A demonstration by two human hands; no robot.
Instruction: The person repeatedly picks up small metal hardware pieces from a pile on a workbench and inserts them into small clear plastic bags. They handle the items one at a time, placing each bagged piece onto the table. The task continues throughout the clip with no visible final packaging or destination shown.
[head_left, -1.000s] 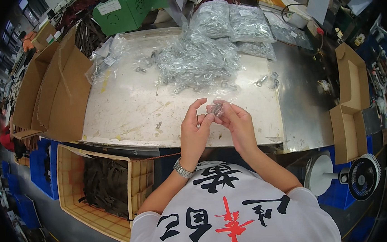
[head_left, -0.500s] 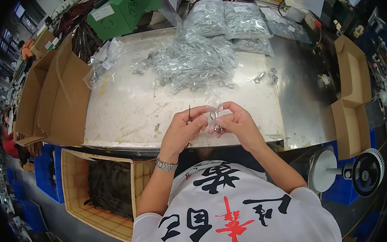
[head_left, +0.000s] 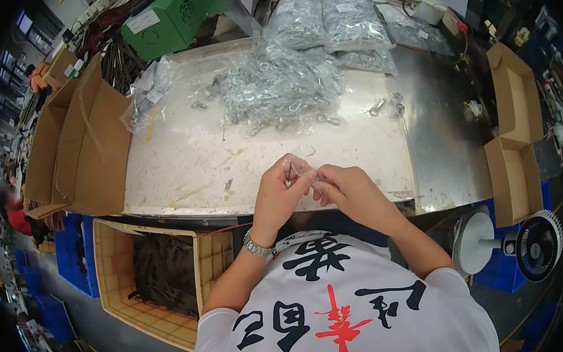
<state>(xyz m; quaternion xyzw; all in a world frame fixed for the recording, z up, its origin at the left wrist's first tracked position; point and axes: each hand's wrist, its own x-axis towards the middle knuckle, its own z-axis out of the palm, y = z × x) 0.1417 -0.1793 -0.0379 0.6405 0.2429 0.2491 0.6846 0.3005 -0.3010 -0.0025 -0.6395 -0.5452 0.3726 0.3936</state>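
Observation:
A small clear plastic bag (head_left: pixel 302 164) sits between my two hands above the near part of the white worktop. My left hand (head_left: pixel 279 191), wearing a metal wristwatch, pinches the bag between thumb and fingers. From the other side my right hand (head_left: pixel 350 187) is closed, its fingertips pressed to the bag and close to the left thumb. Fingers hide most of what the bag holds. Farther back lies a heap of small clear bags (head_left: pixel 281 86) with silvery metal hooks inside. A few loose metal hooks (head_left: pixel 378 107) lie to the right of it.
Larger full bags (head_left: pixel 355 24) are stacked behind the heap. An open cardboard box (head_left: pixel 96 137) stands at the left, with smaller boxes (head_left: pixel 518 177) at the right edge. Below are a yellow crate (head_left: pixel 117 308) of dark straps and a white fan (head_left: pixel 473 243). A green machine (head_left: pixel 170 22) stands far left.
My hands have come closer together, and the right fingers now meet near the left thumb. The metal piece seen in the bag before is now covered by fingers.

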